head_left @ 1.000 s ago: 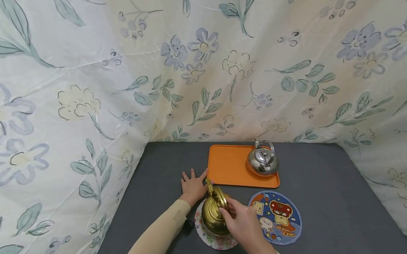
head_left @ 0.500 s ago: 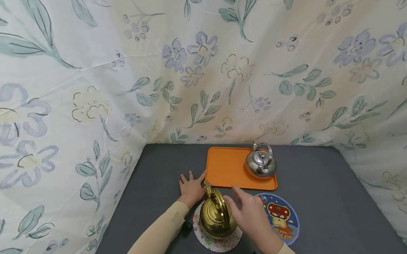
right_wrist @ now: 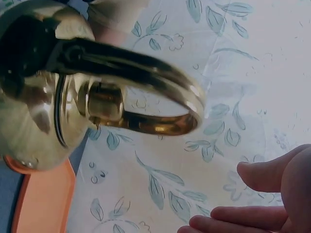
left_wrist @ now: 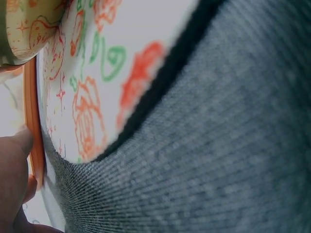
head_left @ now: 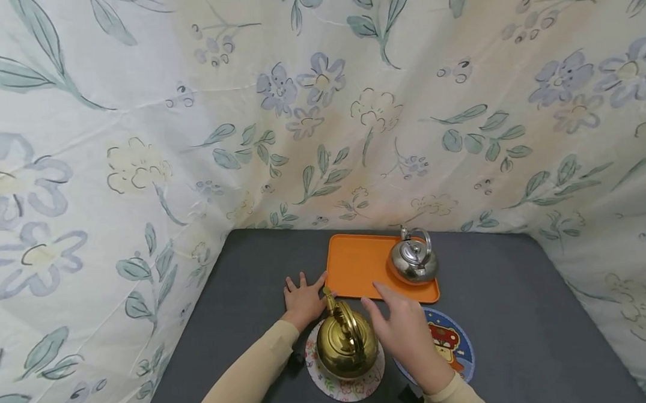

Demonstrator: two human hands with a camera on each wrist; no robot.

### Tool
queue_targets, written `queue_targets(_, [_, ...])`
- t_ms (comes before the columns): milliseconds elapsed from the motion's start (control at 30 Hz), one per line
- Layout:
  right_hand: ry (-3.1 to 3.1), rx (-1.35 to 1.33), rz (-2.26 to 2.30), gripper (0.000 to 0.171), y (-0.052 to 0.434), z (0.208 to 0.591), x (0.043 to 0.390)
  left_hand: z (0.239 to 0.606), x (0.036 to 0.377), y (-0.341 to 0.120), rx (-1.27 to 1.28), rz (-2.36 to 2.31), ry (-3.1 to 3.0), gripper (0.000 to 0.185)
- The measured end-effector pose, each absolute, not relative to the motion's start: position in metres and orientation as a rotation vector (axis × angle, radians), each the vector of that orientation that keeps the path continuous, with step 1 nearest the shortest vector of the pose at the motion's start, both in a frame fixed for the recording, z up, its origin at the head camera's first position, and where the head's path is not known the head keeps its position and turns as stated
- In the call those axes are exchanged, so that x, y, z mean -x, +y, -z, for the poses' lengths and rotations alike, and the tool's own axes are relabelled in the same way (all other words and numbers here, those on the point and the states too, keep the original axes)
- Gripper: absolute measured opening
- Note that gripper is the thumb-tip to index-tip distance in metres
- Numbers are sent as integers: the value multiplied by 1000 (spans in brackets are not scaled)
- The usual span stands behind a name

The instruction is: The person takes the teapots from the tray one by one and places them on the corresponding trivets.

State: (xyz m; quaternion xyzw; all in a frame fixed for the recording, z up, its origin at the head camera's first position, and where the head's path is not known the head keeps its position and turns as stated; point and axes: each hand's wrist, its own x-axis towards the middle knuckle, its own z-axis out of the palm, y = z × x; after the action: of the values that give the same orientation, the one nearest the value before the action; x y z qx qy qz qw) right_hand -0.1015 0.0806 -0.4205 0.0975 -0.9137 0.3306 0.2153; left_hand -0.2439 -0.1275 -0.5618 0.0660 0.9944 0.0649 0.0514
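A gold kettle (head_left: 346, 343) stands upright on a round floral mat (head_left: 331, 386), its spout pointing toward the tray. My right hand (head_left: 406, 327) is just right of the kettle, fingers extended and apart from the handle (right_wrist: 165, 82), as the right wrist view also shows. Spread on the dark table, my left hand (head_left: 304, 300) has its fingers straight, with fingertips at the left edge of the orange tray (head_left: 355, 266). A silver kettle (head_left: 414, 260) sits on the tray's right end. In the left wrist view, my left hand's thumb side (left_wrist: 14, 179) shows beside the tray edge.
A round blue cartoon mat (head_left: 455, 340) lies right of the gold kettle, partly covered by my right hand and forearm. Floral cloth (head_left: 373, 103) hangs behind and at the sides of the dark grey tabletop (head_left: 500, 290).
My right hand has let go of the gold kettle's handle and moved right, its fingers straightening. The kettle stays on the floral mat. My left hand keeps its place at the tray.
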Motion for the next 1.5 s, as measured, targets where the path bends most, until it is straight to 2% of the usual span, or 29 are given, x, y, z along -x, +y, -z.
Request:
queue_targets(533, [-2518, -179, -933, 47, 101, 403, 121, 557, 240, -130, -208, -183, 3030, 69])
queue_targets(1067, [-2637, 64, -952, 50, 130, 418, 163, 566, 242, -132, -200, -172, 3044, 71])
queue_targets(1500, [-2580, 96, -845, 48, 148, 426, 187, 564, 244, -131, -205, -135, 3048, 66])
